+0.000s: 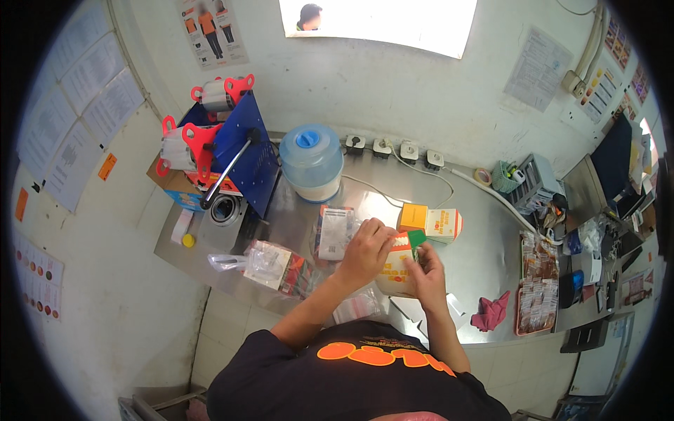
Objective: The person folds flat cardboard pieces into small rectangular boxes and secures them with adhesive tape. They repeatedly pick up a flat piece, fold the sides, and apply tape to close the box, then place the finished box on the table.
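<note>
I hold a cream paper carton (397,278) with orange lettering in front of me, over the steel table. Its top has a green flap (416,238) and a red strip with a row of white shapes. My left hand (366,247) is closed at the carton's upper left edge, fingertips pinched near the top. Along its right side, my right hand (427,274) grips the carton with bent fingers. Just beyond lie flat folded cream cartons (444,224) with an orange square packet (413,216) beside them. Left of my left hand is a clear-wrapped pack (334,235) with a white label.
Another plastic-wrapped pack (277,268) lies to the left. A blue lever machine (246,154) with film rolls and a blue water jug (311,161) stand at the back left. Right of me are a maroon cloth (491,311) and a tray of brown sachets (538,288).
</note>
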Demonstrator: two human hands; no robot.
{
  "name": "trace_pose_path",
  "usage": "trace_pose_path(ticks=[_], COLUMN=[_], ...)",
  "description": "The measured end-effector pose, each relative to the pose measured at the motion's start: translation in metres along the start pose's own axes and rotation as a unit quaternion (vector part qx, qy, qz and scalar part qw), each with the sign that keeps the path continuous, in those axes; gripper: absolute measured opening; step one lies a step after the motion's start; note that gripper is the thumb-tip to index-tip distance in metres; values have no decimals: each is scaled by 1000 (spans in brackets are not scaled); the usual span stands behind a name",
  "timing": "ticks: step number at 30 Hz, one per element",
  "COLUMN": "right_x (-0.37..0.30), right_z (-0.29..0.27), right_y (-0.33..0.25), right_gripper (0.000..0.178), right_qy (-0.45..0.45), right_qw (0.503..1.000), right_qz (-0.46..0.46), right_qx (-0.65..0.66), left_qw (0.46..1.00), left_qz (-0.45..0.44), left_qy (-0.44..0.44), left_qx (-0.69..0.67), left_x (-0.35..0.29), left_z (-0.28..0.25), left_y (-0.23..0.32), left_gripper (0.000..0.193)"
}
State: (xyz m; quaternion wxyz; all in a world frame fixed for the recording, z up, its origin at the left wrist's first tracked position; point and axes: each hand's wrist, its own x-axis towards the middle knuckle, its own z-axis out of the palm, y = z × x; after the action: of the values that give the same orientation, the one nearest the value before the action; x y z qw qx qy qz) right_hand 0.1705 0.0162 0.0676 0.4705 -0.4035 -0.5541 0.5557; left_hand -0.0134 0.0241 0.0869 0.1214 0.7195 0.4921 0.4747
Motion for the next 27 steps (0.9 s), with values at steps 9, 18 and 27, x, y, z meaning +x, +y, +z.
trace_pose_path(ticks=[9, 18, 27], right_x=[4, 2, 2], right_z=[-22, -8, -27], right_y=[7, 2, 14], right_gripper=[15, 11, 10], right_qy=[35, 44, -171], right_qw=[994, 994, 942], right_qz=[82, 51, 202], right_qx=[59, 91, 206], left_qw=[1000, 998, 997], left_qz=[1, 28, 49], left_qy=[7, 33, -41], left_qx=[2, 35, -48], left_x=[-14, -14, -19], left_z=[13, 10, 7], left_y=[-5, -10, -8], left_gripper=[9, 12, 16])
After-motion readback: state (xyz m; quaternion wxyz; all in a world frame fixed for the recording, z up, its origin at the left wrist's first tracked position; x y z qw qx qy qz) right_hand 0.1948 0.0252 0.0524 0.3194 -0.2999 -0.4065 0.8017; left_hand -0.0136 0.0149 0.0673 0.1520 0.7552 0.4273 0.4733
